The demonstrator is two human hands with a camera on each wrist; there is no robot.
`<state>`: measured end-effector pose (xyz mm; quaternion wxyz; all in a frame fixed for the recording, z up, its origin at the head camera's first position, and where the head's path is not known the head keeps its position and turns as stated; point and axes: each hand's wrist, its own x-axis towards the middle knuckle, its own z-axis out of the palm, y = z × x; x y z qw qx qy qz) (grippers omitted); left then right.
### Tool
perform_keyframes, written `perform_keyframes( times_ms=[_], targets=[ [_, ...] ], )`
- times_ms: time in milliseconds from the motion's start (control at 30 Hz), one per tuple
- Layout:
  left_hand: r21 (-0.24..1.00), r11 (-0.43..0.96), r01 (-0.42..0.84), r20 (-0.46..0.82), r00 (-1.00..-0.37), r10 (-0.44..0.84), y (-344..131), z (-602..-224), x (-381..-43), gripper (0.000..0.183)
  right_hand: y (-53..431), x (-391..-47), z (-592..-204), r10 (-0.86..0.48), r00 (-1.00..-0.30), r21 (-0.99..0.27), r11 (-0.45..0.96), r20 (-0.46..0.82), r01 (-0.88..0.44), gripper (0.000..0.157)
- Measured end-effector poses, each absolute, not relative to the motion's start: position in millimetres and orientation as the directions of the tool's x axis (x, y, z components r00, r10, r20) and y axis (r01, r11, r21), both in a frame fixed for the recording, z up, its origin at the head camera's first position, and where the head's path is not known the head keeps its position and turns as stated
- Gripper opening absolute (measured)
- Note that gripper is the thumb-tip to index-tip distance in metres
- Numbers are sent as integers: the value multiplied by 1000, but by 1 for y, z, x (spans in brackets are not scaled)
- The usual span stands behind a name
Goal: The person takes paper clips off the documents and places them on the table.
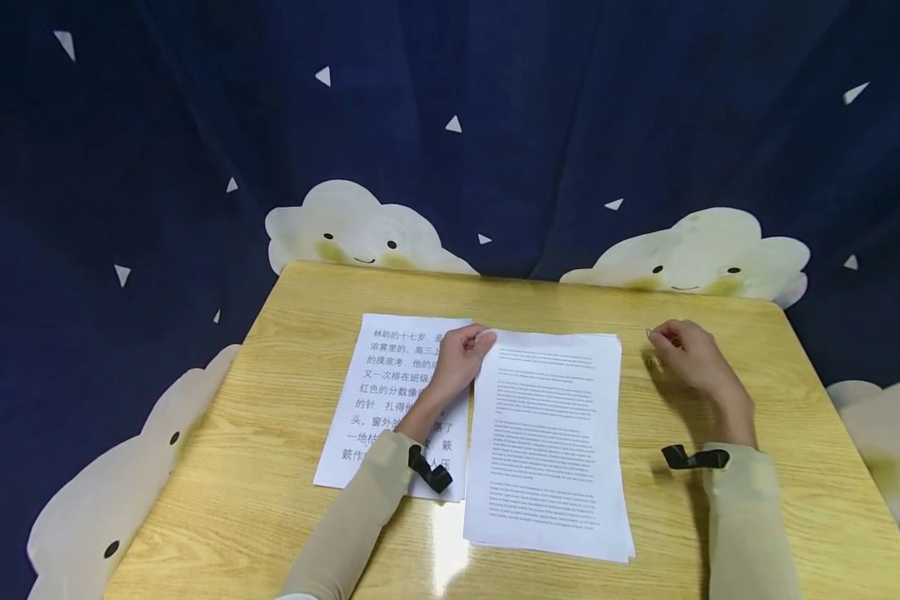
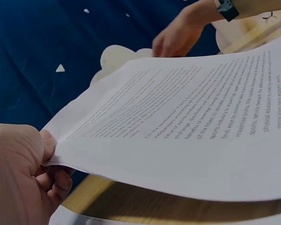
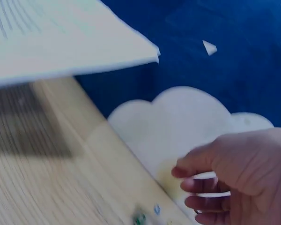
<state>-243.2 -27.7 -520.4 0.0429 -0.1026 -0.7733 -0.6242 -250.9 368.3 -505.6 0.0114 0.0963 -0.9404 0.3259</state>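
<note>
My left hand (image 1: 461, 360) pinches the top left corner of a thin stack of printed English sheets (image 1: 543, 450), thumb above and fingers below. In the left wrist view the sheets (image 2: 178, 117) are lifted and bowed over the table. Off the stack's upper right side, my right hand (image 1: 693, 354) pinches a small wire loop that looks like a paper clip (image 1: 649, 333); its far end is hidden by the fingers. In the right wrist view the right hand's fingers (image 3: 206, 186) are curled, near small blurred coloured bits (image 3: 139, 217) on the table.
Sheets with large Chinese print (image 1: 390, 400) lie on the left of the wooden table (image 1: 270, 500), partly under my left arm. A dark blue curtain (image 1: 525, 167) with white clouds hangs behind the table's back edge.
</note>
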Motion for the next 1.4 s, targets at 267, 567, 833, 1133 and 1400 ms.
perform_keyframes(
  times_ms=[267, 567, 833, 1133, 1400],
  targets=[
    [968, 174, 182, 169, -982, 88, -31, -527, -246, 18, 323, -250, -496, -294, -955, -756, 615, 40, -222, 46],
    [972, 166, 167, 157, -985, 77, -34, -529, -249, 17, 308, -252, -499, -431, -902, -750, 584, 39, -311, 20],
    [972, 203, 117, 118, -993, 4, -37, -528, -253, 21, 306, -255, -507, -391, -919, -725, 618, 52, -304, 22],
    [930, 321, 176, 158, -984, 81, -35, -523, -268, 21, 298, -266, -523, -316, -945, -648, 704, 80, -290, 26],
    [803, 536, 260, 209, -966, 154, -39, -530, -279, 30, 268, -271, -536, -241, -964, -521, 811, 117, -266, 23]
  ],
)
